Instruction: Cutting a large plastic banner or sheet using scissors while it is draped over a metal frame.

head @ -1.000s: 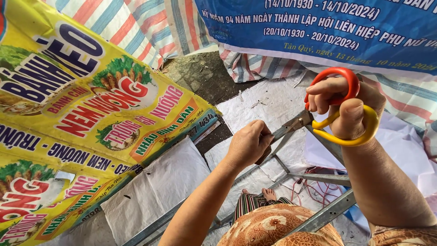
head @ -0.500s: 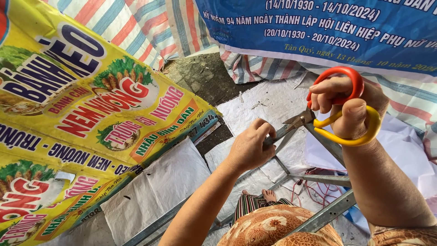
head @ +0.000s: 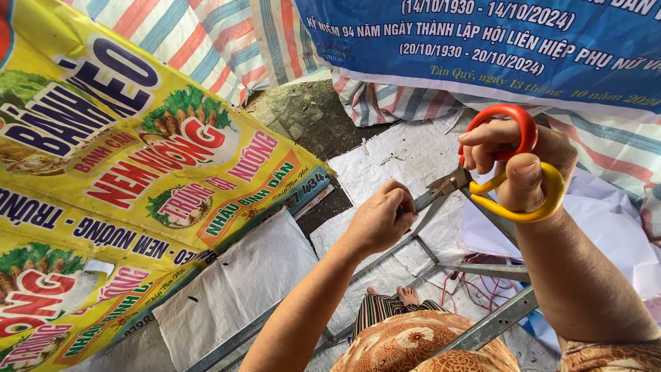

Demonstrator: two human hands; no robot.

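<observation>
My right hand [head: 523, 169] grips a pair of scissors [head: 506, 162] with one red and one yellow handle loop; the blades point left and down toward my left hand. My left hand [head: 379, 220] is closed in a fist on the end of a grey metal frame bar [head: 406, 244], right at the scissor tips. What the fingers pinch there is hidden. Both forearms reach up from the bottom edge.
A large yellow printed banner [head: 117, 179] fills the left side. A blue printed banner [head: 482, 48] hangs at the top right over striped tarpaulin [head: 206, 41]. White sheeting [head: 241, 275] lies on the ground below the metal frame [head: 482, 331]. Red cord [head: 475, 289] and a foot [head: 407, 296] show under the frame.
My left hand has slid slightly up the bar toward the scissor tips. The scissors have stayed nearly in place, handles a little closer together.
</observation>
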